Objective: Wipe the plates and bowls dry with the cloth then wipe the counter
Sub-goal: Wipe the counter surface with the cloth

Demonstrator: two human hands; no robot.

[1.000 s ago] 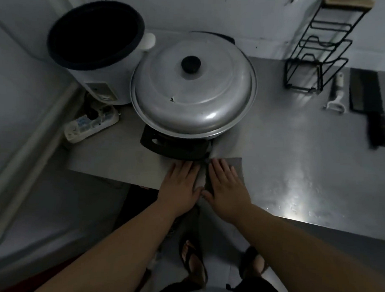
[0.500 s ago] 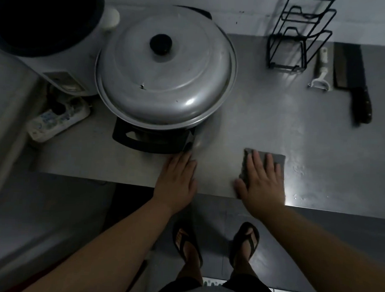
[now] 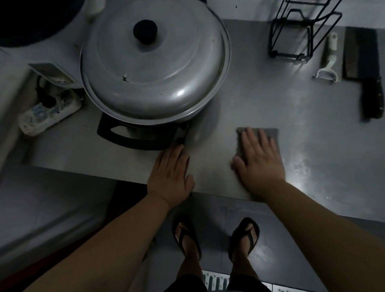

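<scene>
A folded grey cloth (image 3: 271,134) lies flat on the steel counter (image 3: 307,132) near its front edge. My right hand (image 3: 258,163) presses down on the cloth with straight, spread fingers and covers most of it. My left hand (image 3: 171,173) rests flat on the bare counter, fingertips close to the black stove base (image 3: 122,136). No plates or bowls are in view.
A big lidded metal pot (image 3: 155,63) sits on the stove base at the left, beside a white rice cooker (image 3: 38,31) and a power strip (image 3: 48,112). At the back right stand a black wire rack (image 3: 300,31), a peeler (image 3: 327,61) and a cleaver (image 3: 364,69).
My right hand slid the cloth to the right along the counter, away from my left hand. The left hand stayed beside the stove base.
</scene>
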